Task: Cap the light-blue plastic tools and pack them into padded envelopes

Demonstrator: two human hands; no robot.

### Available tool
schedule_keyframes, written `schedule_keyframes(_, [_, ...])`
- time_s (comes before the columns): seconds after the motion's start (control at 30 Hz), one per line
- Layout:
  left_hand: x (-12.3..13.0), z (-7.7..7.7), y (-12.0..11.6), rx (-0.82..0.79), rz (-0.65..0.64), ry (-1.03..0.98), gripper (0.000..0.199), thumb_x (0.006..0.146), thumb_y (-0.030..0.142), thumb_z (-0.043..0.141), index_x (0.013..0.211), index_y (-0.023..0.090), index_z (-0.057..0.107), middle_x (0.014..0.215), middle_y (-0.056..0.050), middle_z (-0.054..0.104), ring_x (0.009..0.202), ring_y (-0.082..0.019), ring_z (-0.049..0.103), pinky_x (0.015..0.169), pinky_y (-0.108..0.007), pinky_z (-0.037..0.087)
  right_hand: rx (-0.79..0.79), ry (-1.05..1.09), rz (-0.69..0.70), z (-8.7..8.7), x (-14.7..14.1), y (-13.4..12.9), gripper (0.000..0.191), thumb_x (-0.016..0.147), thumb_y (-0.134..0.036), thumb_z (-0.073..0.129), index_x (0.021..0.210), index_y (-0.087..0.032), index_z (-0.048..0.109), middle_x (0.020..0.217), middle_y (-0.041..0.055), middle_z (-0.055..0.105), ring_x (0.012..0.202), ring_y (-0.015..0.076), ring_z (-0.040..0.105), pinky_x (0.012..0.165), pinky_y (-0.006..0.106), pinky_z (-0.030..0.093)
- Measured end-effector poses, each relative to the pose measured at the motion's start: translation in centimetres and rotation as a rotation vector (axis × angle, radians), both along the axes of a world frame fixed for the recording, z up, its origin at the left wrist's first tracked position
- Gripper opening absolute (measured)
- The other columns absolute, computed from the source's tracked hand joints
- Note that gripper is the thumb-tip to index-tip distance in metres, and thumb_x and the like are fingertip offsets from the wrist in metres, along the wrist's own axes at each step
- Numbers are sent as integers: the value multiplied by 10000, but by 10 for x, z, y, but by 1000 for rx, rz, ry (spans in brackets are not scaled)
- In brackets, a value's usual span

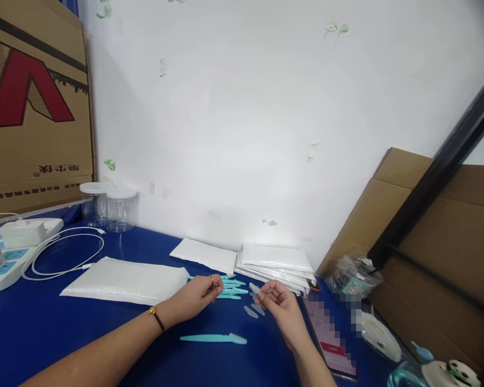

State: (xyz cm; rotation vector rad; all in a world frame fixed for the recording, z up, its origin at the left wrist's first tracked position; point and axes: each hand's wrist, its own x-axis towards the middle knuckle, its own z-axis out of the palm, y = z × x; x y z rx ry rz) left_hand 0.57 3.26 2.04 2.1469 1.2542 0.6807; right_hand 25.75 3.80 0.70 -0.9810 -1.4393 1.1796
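Observation:
Over a small pile of teal eyebrow razors (pixel 233 291), my left hand (pixel 204 294) is closed with thumb and fingers pinched together; what lies between them is hidden. My right hand (pixel 280 303) is pinched at a small translucent blade cap (pixel 255 288), thumb against curled fingers. More such caps, including a loose cap (pixel 250 312), lie on the blue table just left of that hand. A single teal razor (pixel 212 338) rests nearer to me, its head pointing right.
A white padded envelope (pixel 121 280) lies left; a flat white packet (pixel 204 255) and stacked white packets (pixel 278 258) lie along the wall. A phone (pixel 331 338) sits right. Clear jars (pixel 121 209), a white cable (pixel 44 247) and a power strip (pixel 28 252) stand left. Cardboard (pixel 443 242) leans right.

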Motion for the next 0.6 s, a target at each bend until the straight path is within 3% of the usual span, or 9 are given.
schedule_keyframes(0.33, [2,2,-3,19,-21,34,292,894,369,330,730,187,488,668,19,555,609,-114,473,587,-214,338,49,-184,83,-7,-5,-1,269,743,-404,683,767,-162,568,631,4,605,610,137,567,598,255,440])
schedule_keyframes(0.6, [6,3,-12,-26,-134,125,270,853,382,434,784,199,619,685,10,635,596,-116,510,546,-213,330,-25,-376,302,1,-4,-12,174,728,-329,669,752,-170,602,600,-7,590,564,134,563,529,220,395])
